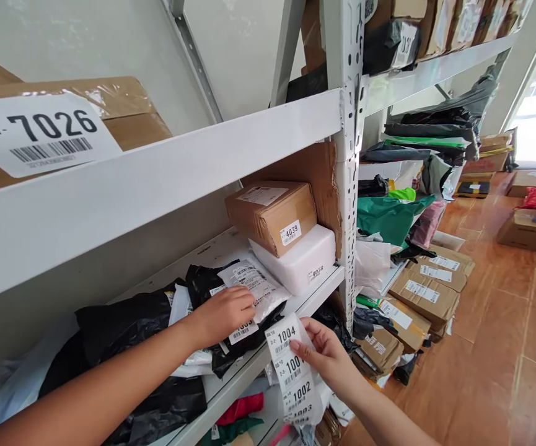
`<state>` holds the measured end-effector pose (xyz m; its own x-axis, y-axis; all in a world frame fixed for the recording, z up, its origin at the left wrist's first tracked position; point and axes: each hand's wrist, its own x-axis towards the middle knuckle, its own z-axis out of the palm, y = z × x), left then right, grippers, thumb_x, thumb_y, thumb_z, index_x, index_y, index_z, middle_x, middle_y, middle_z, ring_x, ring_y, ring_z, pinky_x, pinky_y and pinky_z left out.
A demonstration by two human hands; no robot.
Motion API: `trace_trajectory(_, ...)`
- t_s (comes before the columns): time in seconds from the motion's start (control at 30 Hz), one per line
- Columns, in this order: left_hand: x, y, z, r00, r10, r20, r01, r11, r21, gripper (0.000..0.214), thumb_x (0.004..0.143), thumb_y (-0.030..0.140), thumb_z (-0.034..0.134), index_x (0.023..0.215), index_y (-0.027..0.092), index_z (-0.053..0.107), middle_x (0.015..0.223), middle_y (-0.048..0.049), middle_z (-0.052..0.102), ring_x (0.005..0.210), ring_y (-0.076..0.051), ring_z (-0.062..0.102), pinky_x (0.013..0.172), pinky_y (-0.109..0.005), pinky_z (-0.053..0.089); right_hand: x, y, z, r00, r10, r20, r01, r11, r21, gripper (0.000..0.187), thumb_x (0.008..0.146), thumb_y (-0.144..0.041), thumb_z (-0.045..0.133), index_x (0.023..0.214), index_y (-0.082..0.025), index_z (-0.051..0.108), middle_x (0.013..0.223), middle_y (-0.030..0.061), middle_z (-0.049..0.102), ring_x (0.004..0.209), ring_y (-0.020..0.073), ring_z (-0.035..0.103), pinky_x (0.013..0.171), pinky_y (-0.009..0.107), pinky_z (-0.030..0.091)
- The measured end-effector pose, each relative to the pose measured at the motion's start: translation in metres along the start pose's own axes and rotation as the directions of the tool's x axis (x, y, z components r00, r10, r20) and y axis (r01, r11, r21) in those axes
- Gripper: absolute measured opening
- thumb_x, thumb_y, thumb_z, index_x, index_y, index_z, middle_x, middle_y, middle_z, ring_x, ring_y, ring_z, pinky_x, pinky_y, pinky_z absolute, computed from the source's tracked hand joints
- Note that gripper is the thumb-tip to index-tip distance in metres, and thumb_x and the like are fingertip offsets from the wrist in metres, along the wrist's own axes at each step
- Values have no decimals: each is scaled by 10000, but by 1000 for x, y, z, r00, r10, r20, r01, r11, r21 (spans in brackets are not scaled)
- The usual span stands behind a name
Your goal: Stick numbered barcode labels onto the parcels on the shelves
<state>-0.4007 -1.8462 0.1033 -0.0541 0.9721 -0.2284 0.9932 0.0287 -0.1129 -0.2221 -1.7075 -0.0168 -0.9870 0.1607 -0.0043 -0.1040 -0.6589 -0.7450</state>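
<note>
My right hand [326, 356] pinches a strip of white number labels [290, 371], its thumb on the front. The strip hangs down and its printed numbers include 1004 and 1002. Over the parcels on the lower shelf, my left hand [221, 316] has its fingers curled and close together. Just below its fingers shows a white label [243, 332] on a black plastic parcel, partly covered by the hand. Beside the fingertips lies a white plastic parcel [261, 285] with printed shipping labels. What the left fingers hold, if anything, is hidden.
A brown box [272, 217] marked 4039 rests on a white foam box [295, 260] at the shelf's right end. Black plastic parcels [123, 334] lie leftward. Above runs a white shelf beam [179, 179]; a perforated post [350, 186] stands right. Boxes [428, 291] are stacked beyond it.
</note>
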Motion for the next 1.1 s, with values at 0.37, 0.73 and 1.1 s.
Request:
trace_trajectory(0.37, -1, 16, -22, 950, -282, 134, 293, 656, -695, 195, 915, 272, 359, 904, 218, 546, 844, 26, 592, 838, -151, 535, 772, -254, 388, 52, 14, 21, 990, -95, -103, 62, 956, -288, 428, 735, -594, 647, 769, -168, 638, 627, 11, 624, 544, 128, 514, 506, 251, 380)
trace_trajectory(0.73, 6, 20, 3, 889, -441, 121, 438, 745, -504, 173, 923, 411, 401, 916, 240, 427, 826, 30, 549, 780, -164, 509, 716, -287, 360, 50, 18, 16, 965, -169, -199, 55, 878, -476, 397, 761, -546, 624, 659, -184, 497, 525, -53, 423, 478, 77, 307, 443, 225, 231)
trace_trajectory(1.1, 18, 14, 16, 900, -437, -13, 404, 842, -357, 203, 950, 339, 319, 813, 226, 417, 873, -18, 485, 826, -198, 491, 776, -345, 388, 44, 22, 8, 966, -163, -201, 63, 902, -427, 442, 746, -565, 636, 596, -188, 462, 518, -61, 385, 491, 72, 284, 461, 228, 211)
